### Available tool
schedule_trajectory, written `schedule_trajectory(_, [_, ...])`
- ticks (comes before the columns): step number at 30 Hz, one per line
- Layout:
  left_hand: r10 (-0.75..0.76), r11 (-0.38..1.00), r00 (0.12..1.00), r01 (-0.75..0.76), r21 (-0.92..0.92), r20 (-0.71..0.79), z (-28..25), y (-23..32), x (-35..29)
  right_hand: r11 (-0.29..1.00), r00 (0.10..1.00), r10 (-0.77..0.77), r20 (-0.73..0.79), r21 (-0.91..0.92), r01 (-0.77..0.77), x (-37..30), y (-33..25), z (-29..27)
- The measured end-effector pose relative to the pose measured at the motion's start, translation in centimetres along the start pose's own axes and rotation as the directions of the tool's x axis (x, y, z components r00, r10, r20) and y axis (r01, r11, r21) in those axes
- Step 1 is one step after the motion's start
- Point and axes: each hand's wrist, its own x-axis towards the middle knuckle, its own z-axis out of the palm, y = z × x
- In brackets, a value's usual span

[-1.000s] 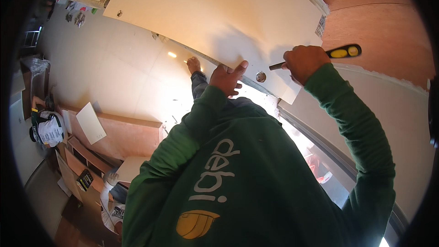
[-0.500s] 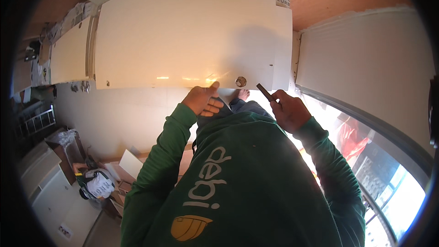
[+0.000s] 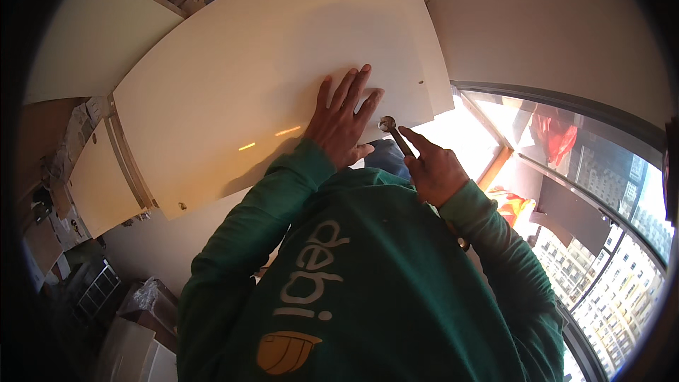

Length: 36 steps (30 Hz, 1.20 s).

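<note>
The right hand [image 3: 440,170] has its fingers curled around a thin metal tool [image 3: 402,141], with the pointing finger stretched out along it. The tip of the tool is right at a round hole [image 3: 386,124], but I cannot tell how deep it goes in. The left hand [image 3: 339,124] lies flat, fingers spread wide, and has hold of nothing. It rests on a big white board [image 3: 247,78], just beside the hole. The hole is near the board's bottom edge, over to the right. It looks already made, and the tool seems to be at work on its rim. How much is left to do there I cannot tell. By the board's left corner is a small round mark [image 3: 182,206], with no hand near it. Past the board, on the right, red cloth [image 3: 554,138] shows through a big window [image 3: 593,143]
</note>
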Motion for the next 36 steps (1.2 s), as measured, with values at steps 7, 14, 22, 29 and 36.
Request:
schedule_trajectory(7, [0.121,0.990,0.993,-0.121,-0.076,-0.002,0.8,-2.4,1.2,0.961,0.981,0.173,-0.086,-0.205,-0.187,-0.5,-2.4,1.4])
schedule_trajectory(14, [0.118,0.984,0.992,-0.123,-0.131,-0.045,0.9,-2.6,1.2,0.937,0.991,0.121,-0.060,-0.323,-0.134,0.0,-2.8,1.9])
schedule_trajectory(22, [0.098,0.984,0.995,-0.098,-0.149,-0.005,0.9,-2.7,1.4,0.884,0.981,0.189,0.045,-0.443,-0.150,1.0,-3.1,1.5])
schedule_trajectory(29, [0.093,0.987,0.995,-0.087,-0.135,0.039,0.7,-2.6,1.5,0.827,0.963,0.246,0.110,-0.543,-0.149,1.8,-3.9,1.6])
schedule_trajectory(36, [0.092,0.990,0.992,-0.082,-0.113,0.084,0.5,-2.7,1.8,0.822,0.958,0.267,0.104,-0.543,-0.170,3.0,-4.2,3.2])
